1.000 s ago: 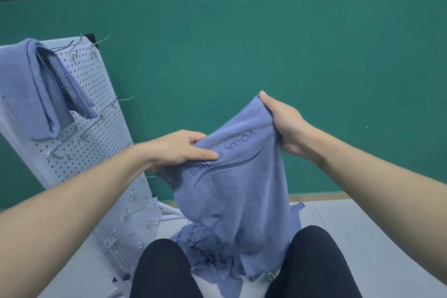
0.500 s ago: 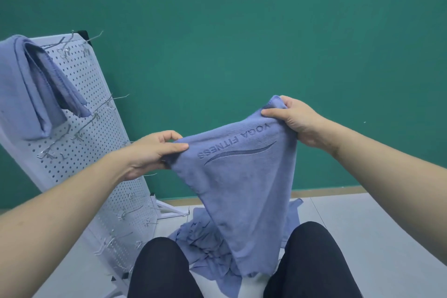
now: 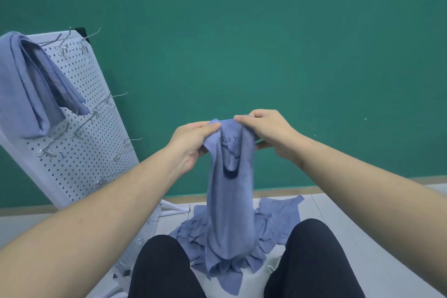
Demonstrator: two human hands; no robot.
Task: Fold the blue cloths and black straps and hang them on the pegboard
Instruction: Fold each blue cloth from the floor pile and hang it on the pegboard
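Left hand (image 3: 193, 143) and right hand (image 3: 268, 133) pinching together the top corners of a blue terry cloth (image 3: 229, 201), hanging doubled above a crumpled blue cloth pile (image 3: 278, 222).

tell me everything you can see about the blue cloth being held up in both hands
The held blue cloth looks like soft microfibre, with partly hidden embossed lettering and a curved line near its top. It hangs lengthwise, doubled over, with a dark fold pocket below the lettering. The left hand and right hand pinch its top edge close together. Its lower end drapes between the person's knees, over a crumpled pile of blue cloths on the floor.
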